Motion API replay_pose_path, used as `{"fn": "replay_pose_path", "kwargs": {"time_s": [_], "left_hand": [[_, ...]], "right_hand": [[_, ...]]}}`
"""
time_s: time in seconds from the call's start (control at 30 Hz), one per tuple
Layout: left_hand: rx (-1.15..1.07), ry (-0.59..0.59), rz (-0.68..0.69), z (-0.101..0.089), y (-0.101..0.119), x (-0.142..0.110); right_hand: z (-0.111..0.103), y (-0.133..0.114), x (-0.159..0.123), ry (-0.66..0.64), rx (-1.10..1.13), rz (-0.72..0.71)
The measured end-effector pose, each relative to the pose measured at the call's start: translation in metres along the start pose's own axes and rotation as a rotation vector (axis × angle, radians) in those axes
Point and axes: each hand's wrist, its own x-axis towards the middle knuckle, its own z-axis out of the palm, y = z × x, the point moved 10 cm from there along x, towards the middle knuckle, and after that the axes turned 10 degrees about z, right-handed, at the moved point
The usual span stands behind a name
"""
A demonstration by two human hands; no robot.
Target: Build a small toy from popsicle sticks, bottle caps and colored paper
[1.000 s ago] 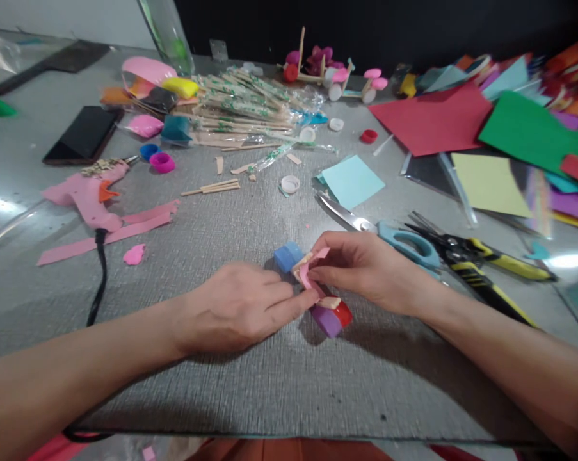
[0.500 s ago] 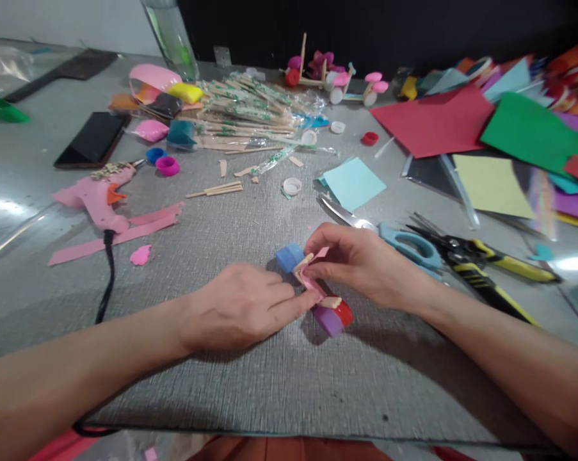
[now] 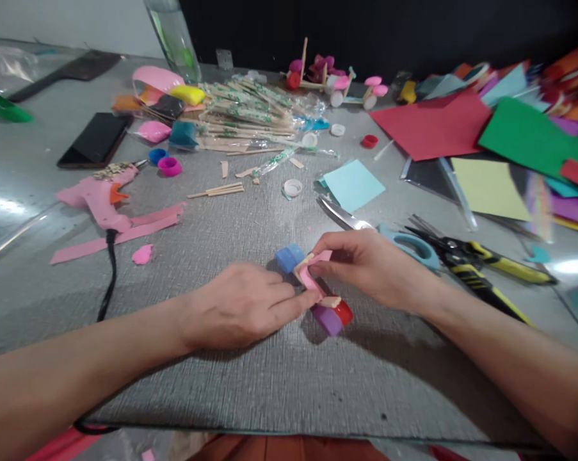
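Note:
A small toy car made of wooden sticks, with bottle caps as wheels, rests on the grey table; its blue caps (image 3: 290, 257) are at the far end and its purple cap (image 3: 328, 320) and red cap (image 3: 344, 312) at the near end. A pink paper strip (image 3: 308, 280) lies bent along its middle. My left hand (image 3: 250, 307) holds the car down, index finger stretched onto the strip's near end, the other fingers curled and the thumb hidden. With thumb and forefinger my right hand (image 3: 360, 262) pinches the strip's far part, which stands up beside a stick.
Scissors (image 3: 408, 248) and pliers (image 3: 485, 262) lie right of my right hand. A pink glue gun (image 3: 94, 202) with a black cord is at left, near pink strips (image 3: 120, 237). Wrapped sticks (image 3: 250, 105), loose caps and coloured paper (image 3: 433, 121) cover the back.
My right fingers have shifted slightly up and right, and more of the pink strip's upper end shows between them. My left hand stays in place.

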Motion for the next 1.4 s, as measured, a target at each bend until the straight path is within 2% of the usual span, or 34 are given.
{"fn": "replay_pose_path", "kwargs": {"time_s": [0.13, 0.37, 0.5, 0.8, 0.97, 1.17, 1.4], "left_hand": [[-0.007, -0.003, -0.006, 0.0, 0.0, 0.0], [-0.01, 0.027, -0.005, -0.001, 0.0, 0.001], [0.021, 0.029, 0.009, -0.003, 0.001, 0.002], [0.13, 0.141, -0.063, -0.01, -0.003, -0.01], [0.136, 0.05, -0.038, -0.002, -0.001, -0.008], [0.121, 0.009, -0.056, 0.0, -0.002, -0.008], [0.131, -0.02, -0.072, 0.006, -0.003, -0.01]], "right_hand": [[0.007, -0.001, 0.002, -0.005, 0.009, -0.021], [0.01, -0.002, 0.001, -0.009, 0.1, -0.039], [0.011, -0.002, 0.003, -0.002, 0.075, -0.033], [0.016, 0.002, 0.004, -0.046, 0.117, 0.026], [0.014, -0.001, 0.002, -0.038, 0.079, 0.003], [0.019, 0.001, -0.007, -0.178, 0.079, 0.051], [0.02, 0.002, -0.004, -0.216, 0.039, 0.084]]}}
